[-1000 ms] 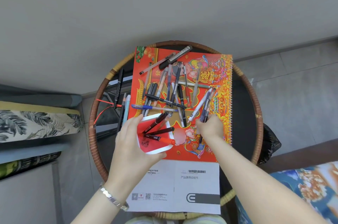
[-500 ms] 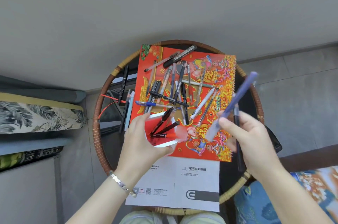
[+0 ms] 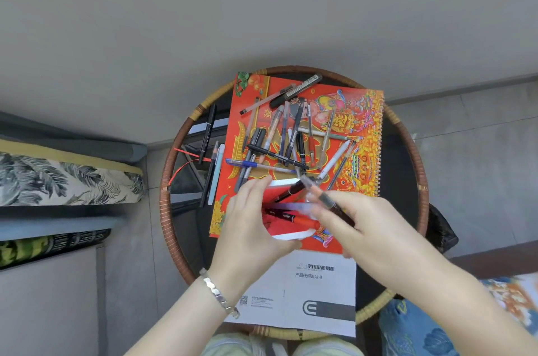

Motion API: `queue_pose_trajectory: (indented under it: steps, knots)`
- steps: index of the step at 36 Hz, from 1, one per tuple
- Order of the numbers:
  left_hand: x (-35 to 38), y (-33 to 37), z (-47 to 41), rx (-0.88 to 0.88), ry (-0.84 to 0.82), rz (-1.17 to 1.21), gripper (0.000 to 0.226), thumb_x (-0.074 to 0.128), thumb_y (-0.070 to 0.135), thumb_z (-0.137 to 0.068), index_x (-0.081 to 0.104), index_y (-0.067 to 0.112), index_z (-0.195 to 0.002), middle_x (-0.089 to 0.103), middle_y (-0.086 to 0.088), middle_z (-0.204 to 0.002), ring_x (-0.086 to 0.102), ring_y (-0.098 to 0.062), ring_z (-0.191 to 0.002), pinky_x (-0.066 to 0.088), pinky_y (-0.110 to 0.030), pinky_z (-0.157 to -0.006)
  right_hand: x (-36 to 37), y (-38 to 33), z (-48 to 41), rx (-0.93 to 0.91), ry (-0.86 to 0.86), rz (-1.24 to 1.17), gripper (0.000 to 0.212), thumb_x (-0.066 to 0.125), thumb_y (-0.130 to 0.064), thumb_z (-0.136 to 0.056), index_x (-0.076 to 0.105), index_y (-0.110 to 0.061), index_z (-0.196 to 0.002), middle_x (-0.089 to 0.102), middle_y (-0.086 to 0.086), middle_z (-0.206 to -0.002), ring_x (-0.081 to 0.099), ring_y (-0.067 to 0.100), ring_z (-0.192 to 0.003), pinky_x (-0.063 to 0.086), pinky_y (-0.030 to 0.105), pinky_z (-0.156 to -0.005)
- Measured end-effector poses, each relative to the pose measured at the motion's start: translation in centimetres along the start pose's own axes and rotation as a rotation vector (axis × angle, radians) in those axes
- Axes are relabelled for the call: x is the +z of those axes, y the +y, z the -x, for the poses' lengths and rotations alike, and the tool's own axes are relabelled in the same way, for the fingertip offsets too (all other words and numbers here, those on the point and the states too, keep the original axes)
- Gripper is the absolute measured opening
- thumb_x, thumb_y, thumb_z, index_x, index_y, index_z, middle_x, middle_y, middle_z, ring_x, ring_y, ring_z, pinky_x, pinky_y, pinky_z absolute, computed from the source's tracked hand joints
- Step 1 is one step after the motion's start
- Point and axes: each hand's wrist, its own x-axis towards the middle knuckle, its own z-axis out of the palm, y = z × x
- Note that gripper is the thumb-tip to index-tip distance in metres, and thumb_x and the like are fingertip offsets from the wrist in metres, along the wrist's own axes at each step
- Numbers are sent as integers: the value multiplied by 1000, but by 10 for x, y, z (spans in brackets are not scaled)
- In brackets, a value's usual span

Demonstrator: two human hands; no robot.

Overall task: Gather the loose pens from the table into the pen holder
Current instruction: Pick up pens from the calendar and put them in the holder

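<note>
The pen holder (image 3: 286, 235) is a white-rimmed red cup standing on the near part of a red calendar (image 3: 361, 111). My left hand (image 3: 251, 224) grips its left side. Several pens stick out of it, one with an orange cap (image 3: 302, 221). My right hand (image 3: 361, 227) holds two pens (image 3: 323, 197), a pale blue one and a dark one, blurred, with their tips over the holder's mouth. Several loose pens (image 3: 285, 140) lie in a heap on the calendar beyond the holder. A few more pens (image 3: 211, 169) lie on the dark tabletop to the left.
The round table has a wicker rim (image 3: 167, 198). A white printed booklet (image 3: 308, 294) lies at the near edge. A leaf-patterned cushion (image 3: 64, 181) sits to the left, a blue patterned cushion (image 3: 431, 326) at lower right, and a grey wall beyond.
My right hand lifted two pens from the heap, swung them up to the right, and has now brought them left and down over the holder. My left hand stayed on the holder.
</note>
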Motion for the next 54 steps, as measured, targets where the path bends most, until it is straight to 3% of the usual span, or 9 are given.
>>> queue_pose_trajectory:
  steps: [4, 7, 14, 19, 26, 32, 37, 50, 54]
  knots:
    - [1, -3, 1, -41, 35, 32, 97, 86, 40, -52, 36, 25, -134, 40, 12, -132, 38, -9, -125, 31, -22, -103, -3, 15, 1, -127, 222, -219, 34, 28, -66, -83, 57, -50, -92, 63, -17, -99, 54, -8, -94, 42, 8, -77]
    - [1, -3, 1, -63, 39, 45, 96, 86, 38, -52, 36, 26, -134, 37, 18, -125, 36, -8, -125, 28, -19, -99, -2, 23, 3, -204, 309, -581, 36, 36, -73, -79, 54, -54, -104, 54, -17, -70, 49, -3, -57, 38, 6, -52]
    - [1, 0, 4, -59, -10, 27, 100, 87, 35, -51, 34, 26, -135, 37, 17, -128, 34, -8, -127, 29, -21, -102, 38, 7, -9, -297, 494, -1037, 15, 51, -24, -95, 60, -35, -92, 70, -10, -88, 66, 10, -100, 48, 22, -93]
    - [1, 3, 1, -56, 20, 71, 98, 89, 36, -49, 37, 27, -133, 37, 20, -123, 38, -5, -123, 29, -17, -96, 71, 15, -15, -282, 562, -729, 55, 49, -7, -90, 39, -44, -129, 67, -13, -105, 63, 8, -109, 46, 15, -94]
    - [-2, 5, -8, -35, 31, 87, 94, 87, 31, -51, 38, 28, -131, 39, 19, -121, 38, -7, -123, 32, -21, -99, 72, 43, -27, -379, 734, 83, 28, 52, -22, -90, 72, -12, -107, 64, -2, -118, 42, 18, -102, 25, 11, -100]
    - [-9, 2, -13, -71, 74, 110, 96, 88, 35, -49, 37, 32, -131, 37, 21, -123, 37, -5, -123, 29, -22, -100, 49, 66, -42, -68, 644, -253, 22, 50, -21, -95, 62, -19, -113, 54, -8, -109, 52, -3, -98, 41, 21, -94]
    - [-16, -4, -14, -104, 88, 126, 99, 87, 39, -47, 39, 27, -132, 39, 19, -123, 36, 0, -119, 30, -22, -100, 49, 98, -86, 479, 426, -277, 53, 58, -35, -90, 44, -9, -133, 58, 8, -112, 57, 25, -108, 45, 35, -85]
    - [-18, -20, -3, -161, 76, 76, 96, 87, 32, -52, 36, 30, -133, 34, 24, -119, 36, -10, -125, 29, -23, -94, 84, 115, -126, 665, 402, -238, 33, 66, -15, -84, 43, -2, -103, 54, 4, -80, 53, 20, -54, 39, 24, -44]
    - [-17, -20, 0, -157, 79, 76, 96, 87, 34, -52, 36, 29, -134, 36, 23, -119, 37, -8, -123, 29, -22, -96, 86, 133, -116, 664, 375, -138, 22, 65, -16, -82, 58, 0, -95, 60, 10, -82, 54, 28, -66, 35, 28, -49]
